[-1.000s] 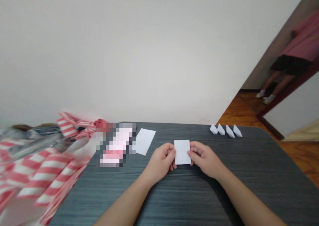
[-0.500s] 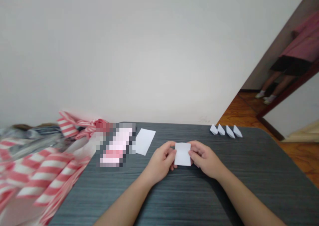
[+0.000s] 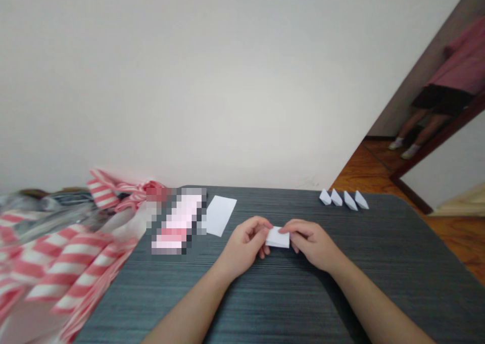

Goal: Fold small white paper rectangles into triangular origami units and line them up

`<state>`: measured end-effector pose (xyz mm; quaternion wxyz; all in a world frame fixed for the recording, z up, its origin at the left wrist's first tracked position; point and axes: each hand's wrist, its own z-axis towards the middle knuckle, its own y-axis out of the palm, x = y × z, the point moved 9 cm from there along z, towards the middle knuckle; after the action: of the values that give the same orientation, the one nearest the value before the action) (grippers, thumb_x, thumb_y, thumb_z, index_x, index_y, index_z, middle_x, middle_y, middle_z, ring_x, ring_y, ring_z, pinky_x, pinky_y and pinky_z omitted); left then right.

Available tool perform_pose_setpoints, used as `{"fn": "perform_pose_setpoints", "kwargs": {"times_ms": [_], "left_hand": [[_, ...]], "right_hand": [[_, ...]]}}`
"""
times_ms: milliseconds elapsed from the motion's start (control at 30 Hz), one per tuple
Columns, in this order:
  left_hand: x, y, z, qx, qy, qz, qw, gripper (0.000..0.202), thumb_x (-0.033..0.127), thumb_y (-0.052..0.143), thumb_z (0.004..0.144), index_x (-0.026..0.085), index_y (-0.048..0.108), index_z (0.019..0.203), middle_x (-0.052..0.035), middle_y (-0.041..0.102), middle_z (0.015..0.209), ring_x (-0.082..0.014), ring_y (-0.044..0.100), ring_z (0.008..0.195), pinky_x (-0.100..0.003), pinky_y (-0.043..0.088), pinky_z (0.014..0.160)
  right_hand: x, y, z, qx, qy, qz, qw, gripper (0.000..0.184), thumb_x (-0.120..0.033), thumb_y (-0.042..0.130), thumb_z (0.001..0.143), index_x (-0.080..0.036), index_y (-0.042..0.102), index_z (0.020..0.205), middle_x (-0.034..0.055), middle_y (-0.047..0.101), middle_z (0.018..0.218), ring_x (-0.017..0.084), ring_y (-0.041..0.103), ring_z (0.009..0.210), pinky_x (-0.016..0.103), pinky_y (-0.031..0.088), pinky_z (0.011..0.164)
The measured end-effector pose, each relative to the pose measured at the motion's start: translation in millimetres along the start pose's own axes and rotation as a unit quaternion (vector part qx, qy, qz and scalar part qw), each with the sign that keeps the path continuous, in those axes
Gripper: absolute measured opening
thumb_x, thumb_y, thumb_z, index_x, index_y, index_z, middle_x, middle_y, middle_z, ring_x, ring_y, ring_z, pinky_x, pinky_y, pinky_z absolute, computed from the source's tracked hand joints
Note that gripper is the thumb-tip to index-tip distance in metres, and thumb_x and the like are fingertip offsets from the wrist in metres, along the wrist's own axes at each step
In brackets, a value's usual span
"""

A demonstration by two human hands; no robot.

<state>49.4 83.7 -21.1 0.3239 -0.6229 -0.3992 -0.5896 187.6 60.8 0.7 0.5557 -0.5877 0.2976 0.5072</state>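
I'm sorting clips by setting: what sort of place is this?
Likely a room in a home: a dark grey wood-grain table against a plain white wall, red-and-white striped cloth heaped beside it, orange-brown wooden floor.

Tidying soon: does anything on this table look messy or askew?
The striped cloth heaps over the left edge of the table; the loose white sheet lies slanted. The folded paper between left hand and right hand, and the row of folded pieces, look tidy.
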Motion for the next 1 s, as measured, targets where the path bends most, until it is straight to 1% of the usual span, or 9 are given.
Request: {"fn": "perform_pose_setpoints", "kwargs": {"times_ms": [133,200,267,333,500,700,800,900,1000], "left_hand": [[1,0.4,0,0.009,0.001,0.006,1.0,0.022,0.032,0.061,0.084,0.016,0.056,0.099,0.0037,0.059,0.06,-0.0109,0.056,0.05,-0.02,0.043,0.047],[0,-0.1,1,0.011,0.002,0.009,1.0,0.022,0.03,0.06,0.084,0.017,0.054,0.1,0.0043,0.059,0.061,-0.0102,0.055,0.049,-0.02,0.043,0.048],[-1,-0.2,1,0.008,0.003,0.011,1.0,0.021,0.029,0.06,0.085,0.017,0.053,0.1,0.0048,0.059,0.06,-0.0101,0.055,0.05,-0.019,0.043,0.049],[-3,0.1,2,0.003,0.002,0.013,1.0,0.021,0.029,0.06,0.085,0.018,0.052,0.101,0.005,0.058,0.061,-0.0103,0.056,0.051,-0.02,0.044,0.05],[-5,2.0,2,-0.008,0.006,0.012,1.0,0.02,0.026,0.059,0.087,0.018,0.05,0.103,0.0045,0.059,0.064,-0.0105,0.057,0.055,-0.02,0.045,0.053],[-7,0.9,2,-0.006,-0.002,0.026,1.0,0.024,0.03,0.059,0.087,0.016,0.054,0.106,0.0029,0.061,0.065,-0.0108,0.057,0.054,-0.021,0.046,0.054],[-9,0.5,2,-0.008,-0.016,0.062,0.998,0.023,0.035,0.057,0.088,0.015,0.059,0.098,0.0017,0.062,0.062,-0.0105,0.055,0.05,-0.021,0.045,0.05],[-8,2.2,1,-0.021,-0.019,0.101,0.994,0.029,0.04,0.054,0.091,0.014,0.063,0.085,-0.0013,0.065,0.065,-0.0094,0.054,0.048,-0.02,0.043,0.048],[-7,2.9,0,-0.028,-0.017,0.114,0.993,0.032,0.041,0.052,0.092,0.014,0.063,0.08,-0.0024,0.067,0.067,-0.0088,0.053,0.049,-0.019,0.043,0.048]], "right_hand": [[1,-2,-1,0.01,0.008,0.0,1.0,0.025,-0.019,0.048,0.09,-0.019,0.072,0.095,-0.0003,0.061,0.072,0.01,0.052,0.053,0.023,0.043,0.055],[6,-3,-1,0.023,0.029,0.019,0.999,0.026,-0.024,0.047,0.093,-0.018,0.07,0.102,-0.0015,0.059,0.066,0.011,0.05,0.051,0.023,0.042,0.054],[13,-2,-2,0.03,0.054,0.047,0.997,0.029,-0.03,0.045,0.095,-0.017,0.066,0.112,-0.0015,0.061,0.066,0.011,0.049,0.05,0.023,0.041,0.051],[18,0,-2,0.027,0.074,0.059,0.995,0.03,-0.033,0.047,0.095,-0.017,0.062,0.115,-0.0009,0.063,0.068,0.01,0.049,0.048,0.022,0.039,0.048],[23,4,-3,0.009,0.108,0.021,0.994,0.023,-0.027,0.057,0.089,-0.015,0.066,0.106,-0.0005,0.065,0.067,0.01,0.054,0.049,0.021,0.039,0.048],[14,2,-1,0.01,0.08,-0.002,0.997,0.021,-0.024,0.053,0.091,-0.017,0.07,0.099,0.0,0.066,0.064,0.011,0.054,0.05,0.02,0.037,0.047],[14,-1,-1,0.022,0.076,0.005,0.997,0.022,-0.025,0.052,0.092,-0.016,0.07,0.1,0.0005,0.066,0.064,0.011,0.054,0.051,0.02,0.037,0.047],[15,-4,-2,0.037,0.085,0.006,0.996,0.023,-0.027,0.05,0.093,-0.016,0.069,0.102,0.0009,0.066,0.064,0.011,0.053,0.05,0.02,0.037,0.046],[16,-6,-2,0.046,0.091,-0.001,0.995,0.024,-0.028,0.051,0.092,-0.016,0.069,0.103,0.0009,0.066,0.063,0.011,0.054,0.05,0.021,0.037,0.046]]}}
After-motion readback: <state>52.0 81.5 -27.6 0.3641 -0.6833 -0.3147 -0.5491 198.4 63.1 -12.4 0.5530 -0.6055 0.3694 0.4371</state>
